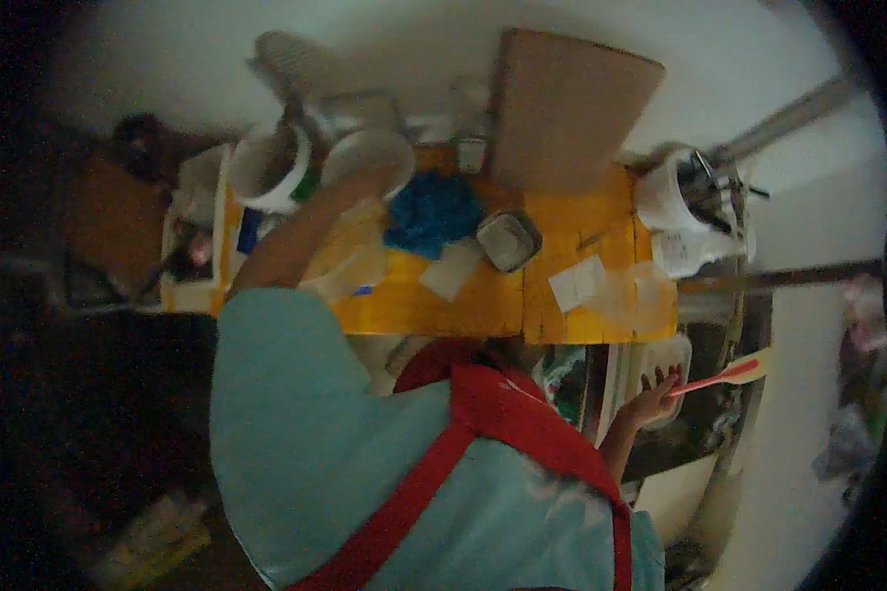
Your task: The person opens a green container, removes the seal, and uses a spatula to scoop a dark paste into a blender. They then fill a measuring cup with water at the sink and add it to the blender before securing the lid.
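My left arm stretches across the yellow table [473, 310] to the upper left. My left hand [373, 181] is at the mouth of a white tub [351, 151]; blur hides its fingers and whether it holds anything. Low on the right, beyond the table's front edge, my right hand [658, 399] grips a spatula [717, 380] with a reddish handle and a pale blade pointing right. A pale plastic container [673, 351] is right at those fingers; whether they hold it too is unclear. Crumpled blue material [432, 214] lies right of the white tub.
Another white bucket [270, 166] stands at the left. A squarish container [508, 240] and a white paper [576, 281] lie mid-table. A brown board [569, 111] leans at the back. On the right are a utensil bucket [658, 192] and a white bottle [687, 253].
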